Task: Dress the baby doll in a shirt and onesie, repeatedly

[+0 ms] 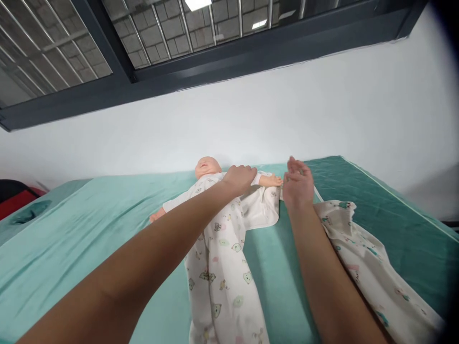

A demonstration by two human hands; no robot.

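Observation:
A baby doll (208, 165) lies on its back on the green sheet, its head towards the wall. It wears a white baby gown (229, 248) printed with small animals, and the gown's long lower part stretches towards me. My left hand (239, 179) is closed over the doll's sleeved upper arm on the right side; its fingertips are partly hidden. The doll's bare hand (271, 180) sticks out beyond the cuff. Just right of it, my right hand (299, 185) is raised with loosely bent fingers and nothing visible in them. A gown flap (263, 210) lies spread beneath the doll's arm.
Another white printed baby garment (373, 258) lies to the right, partly behind my right forearm. The green sheet (89, 224) covers the bed, with a darker green part (387, 210) at right. Behind are a white wall (304, 100) and a barred window (201, 28). A red-and-black object (16, 198) is at far left.

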